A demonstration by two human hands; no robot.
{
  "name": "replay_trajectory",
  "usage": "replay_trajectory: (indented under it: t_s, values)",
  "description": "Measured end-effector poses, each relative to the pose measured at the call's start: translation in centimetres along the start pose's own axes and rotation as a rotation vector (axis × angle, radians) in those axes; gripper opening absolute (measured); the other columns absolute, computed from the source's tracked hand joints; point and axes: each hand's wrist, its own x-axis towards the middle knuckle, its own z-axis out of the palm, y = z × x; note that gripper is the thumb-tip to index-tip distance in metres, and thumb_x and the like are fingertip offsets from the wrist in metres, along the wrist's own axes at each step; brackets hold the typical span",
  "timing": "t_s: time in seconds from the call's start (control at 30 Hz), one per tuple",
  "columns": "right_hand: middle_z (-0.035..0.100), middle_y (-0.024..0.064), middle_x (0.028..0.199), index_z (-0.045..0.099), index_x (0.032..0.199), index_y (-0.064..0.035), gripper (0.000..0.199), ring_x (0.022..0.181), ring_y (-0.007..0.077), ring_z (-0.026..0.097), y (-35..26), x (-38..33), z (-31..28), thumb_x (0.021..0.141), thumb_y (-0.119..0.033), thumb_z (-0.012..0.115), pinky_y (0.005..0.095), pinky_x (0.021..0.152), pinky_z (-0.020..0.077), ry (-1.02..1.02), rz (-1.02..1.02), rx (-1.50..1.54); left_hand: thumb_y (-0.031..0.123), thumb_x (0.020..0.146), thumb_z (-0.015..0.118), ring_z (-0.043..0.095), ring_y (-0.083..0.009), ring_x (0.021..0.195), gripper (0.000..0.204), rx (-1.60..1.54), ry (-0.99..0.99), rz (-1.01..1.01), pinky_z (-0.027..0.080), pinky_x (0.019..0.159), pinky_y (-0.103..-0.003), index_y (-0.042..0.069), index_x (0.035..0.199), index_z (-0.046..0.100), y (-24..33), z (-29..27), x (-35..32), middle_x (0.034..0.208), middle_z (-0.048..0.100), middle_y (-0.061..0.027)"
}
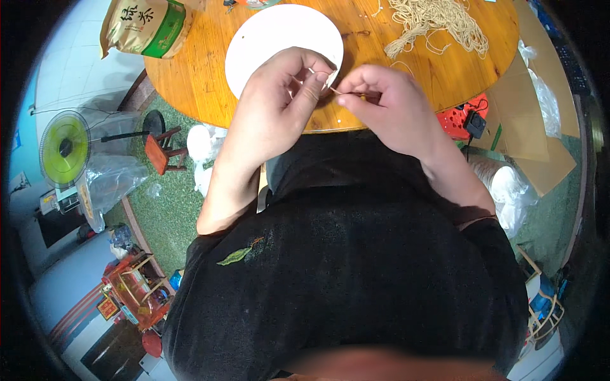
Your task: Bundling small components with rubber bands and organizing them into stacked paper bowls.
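left hand (279,95) pinches white disc (267,38) | right hand (381,101) pinches thin cord (346,94)

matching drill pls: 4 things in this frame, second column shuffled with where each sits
1 white disc
2 pile of pale strings
3 tan bag
4 green fan

a on the floor, person's left
b table's left edge
c far right of the table
d on the table, just beyond the left hand

Pairs: 1-d, 2-c, 3-b, 4-a

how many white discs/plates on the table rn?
1: a white round plate on the wooden table, just beyond the left hand. Its near edge is hidden behind both hands, so more could be covered.
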Motion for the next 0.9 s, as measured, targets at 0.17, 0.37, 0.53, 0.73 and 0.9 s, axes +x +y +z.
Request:
replay_trajectory:
  t_s: [0.17, 0.37, 0.53, 0.73, 0.9]
  values:
    - [0.077, 0.0127, 0.092, 0.076, 0.102, -0.0059, 0.011, 0.088, 0.0325, 0.077, -1.1, -0.9, -2.2, 0.095, -0.014, 0.077, 0.0427, 0.078, 0.0598, 0.079, -0.301, -0.384, 0.010, 0.111, 0.068, 0.060, -0.0045, 0.074, 0.011, -0.166, -0.011, -0.093, 0.049, 0.067, -0.023, 0.001, 0.110, 0.074, 0.0, -0.2, -0.1, 0.084, 0.070, 0.0025]
    - [0.071, 0.0098, 0.087, 0.068, 0.095, -0.0075, 0.010, 0.082, 0.0340, 0.073, -2.3, -0.9, -3.4, 0.090, -0.010, 0.077, 0.0445, 0.070, 0.0562, 0.070, -0.522, -0.549, 0.008, 0.112, 0.067, 0.060, -0.0032, 0.076, 0.010, -0.313, -0.081, -0.132, 0.049, 0.067, -0.021, 0.001, 0.117, 0.072, 0.2, -0.2, -0.2, 0.087, 0.072, 0.0023]
    - [0.069, 0.0066, 0.088, 0.067, 0.093, -0.0107, 0.013, 0.080, 0.0295, 0.072, -2.5, -0.3, -2.4, 0.089, -0.010, 0.079, 0.0404, 0.067, 0.0556, 0.153, -0.709, -0.599, 0.005, 0.109, 0.069, 0.066, -0.0075, 0.081, 0.011, -0.222, -0.066, -0.106, 0.053, 0.071, -0.025, 0.000, 0.119, 0.071, 0.8, -0.5, -0.5, 0.092, 0.074, -0.0013]
    - [0.069, 0.0023, 0.096, 0.070, 0.097, -0.0127, 0.013, 0.081, 0.0275, 0.072, -1.5, 0.9, -1.6, 0.089, -0.010, 0.081, 0.0374, 0.068, 0.0575, 0.359, -0.916, -0.510, 0.005, 0.106, 0.073, 0.071, -0.0114, 0.085, 0.014, -0.039, 0.009, -0.028, 0.057, 0.075, -0.028, 0.000, 0.120, 0.074, 1.8, 0.0, -0.9, 0.095, 0.076, -0.0053]
    - [0.071, 0.0038, 0.097, 0.070, 0.096, -0.0118, 0.010, 0.083, 0.0293, 0.072, -1.9, 0.4, -1.6, 0.091, -0.008, 0.079, 0.0394, 0.068, 0.0579, 0.287, -0.822, -0.472, 0.005, 0.105, 0.073, 0.073, -0.0144, 0.087, 0.017, -0.010, 0.057, 0.003, 0.059, 0.077, -0.029, 0.000, 0.121, 0.073, 1.6, 0.0, -1.1, 0.097, 0.078, -0.0079]
